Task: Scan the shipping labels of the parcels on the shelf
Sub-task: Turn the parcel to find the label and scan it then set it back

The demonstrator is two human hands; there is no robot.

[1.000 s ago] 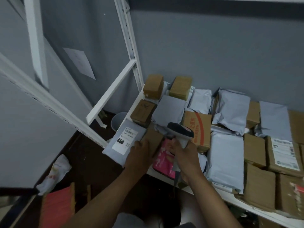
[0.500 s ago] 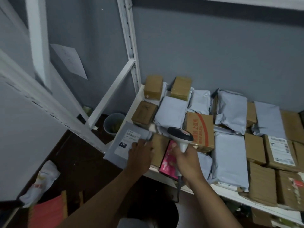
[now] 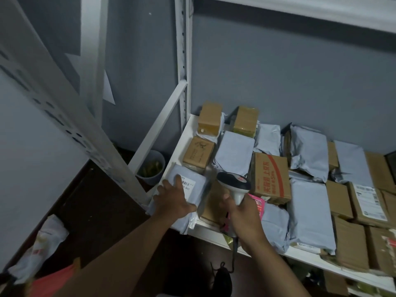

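A white shelf carries several grey mailer bags and brown cardboard boxes. At its front left corner lies a grey mailer parcel with a white shipping label facing up. My left hand rests flat on this parcel, fingers spread and covering part of the label. My right hand grips the handle of a grey handheld barcode scanner, whose head sits just right of the parcel. A pink packet lies behind the scanner hand.
A box with red print sits right of the scanner. More labelled boxes lie at the far right. A white upright post and diagonal brace frame the shelf's left end. A grey bin stands on the dark floor below.
My left hand has slid left onto the labelled grey parcel and now lies flat across it. The scanner hand has stayed almost in place, while the camera moved closer and lower.
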